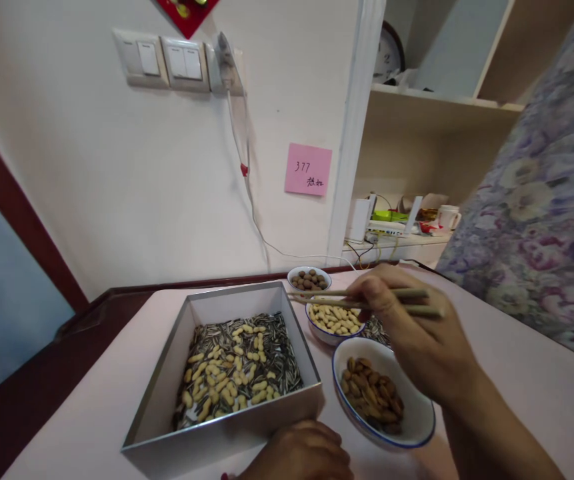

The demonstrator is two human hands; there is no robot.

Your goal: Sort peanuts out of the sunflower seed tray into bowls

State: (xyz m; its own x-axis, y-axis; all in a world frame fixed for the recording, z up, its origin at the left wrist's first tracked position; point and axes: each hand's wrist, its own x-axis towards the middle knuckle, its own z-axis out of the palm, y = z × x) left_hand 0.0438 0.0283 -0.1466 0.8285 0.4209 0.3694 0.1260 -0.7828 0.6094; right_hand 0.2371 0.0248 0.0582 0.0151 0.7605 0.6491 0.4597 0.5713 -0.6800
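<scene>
My right hand is closed around a pair of wooden chopsticks. Their tips point left, close to the right rim of the grey box, and I see nothing pinched between them. In the box, peanuts in shells lie over striped sunflower seeds. My left hand rests at the box's front right corner, fingers curled together and fingertips hidden. Below the chopsticks stands a bowl of peanuts. Nearer, under my right hand, a blue-rimmed bowl holds brown, almond-like nuts.
Farther back, a small bowl of round brown nuts stands near the wall. More sunflower seeds show partly behind my right hand. A white cable runs down the wall to the table's back edge. A flowered curtain hangs at right.
</scene>
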